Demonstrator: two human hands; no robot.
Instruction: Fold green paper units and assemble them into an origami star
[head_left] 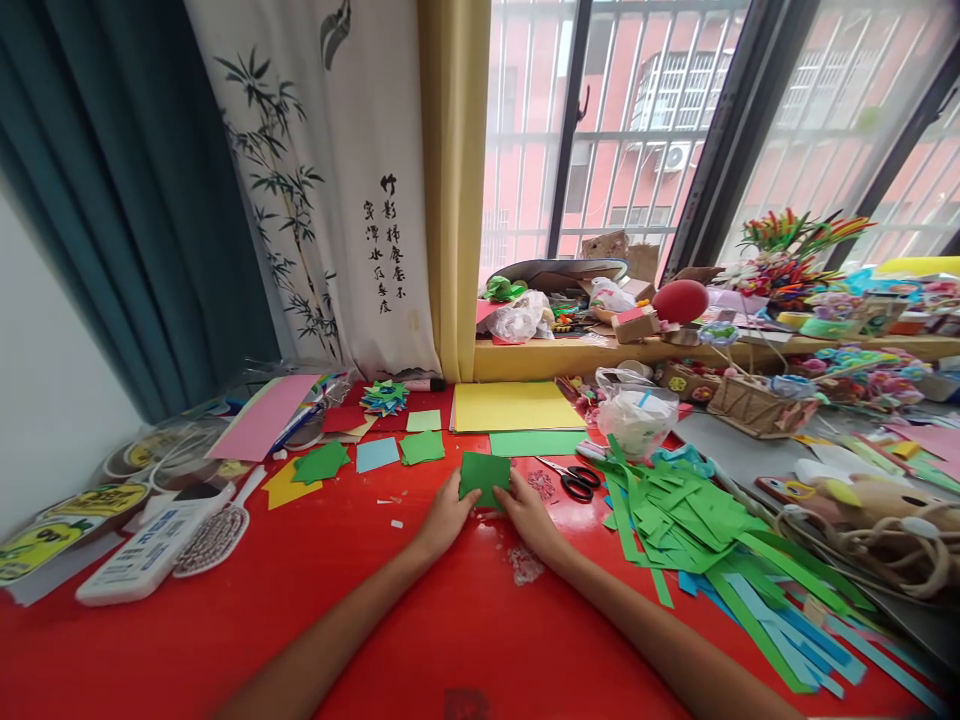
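Observation:
A dark green paper square (484, 474) lies on the red table (420, 620), held between both my hands. My left hand (448, 517) pinches its lower left edge, fingers curled onto the paper. My right hand (529, 512) pinches its lower right corner in the same way. Both forearms reach in from the bottom of the view. Black-handled scissors (574, 479) lie just right of my right hand. Small green and blue paper squares (375, 455) lie to the left of the paper.
A heap of green and blue paper strips (697, 525) fills the right side. Yellow sheets (514, 406) and a green sheet (535, 442) lie behind. A plastic bowl (637, 415), a white power strip (154, 550), a pink sheet (262, 415) and a cluttered windowsill (675, 345) surround the work spot.

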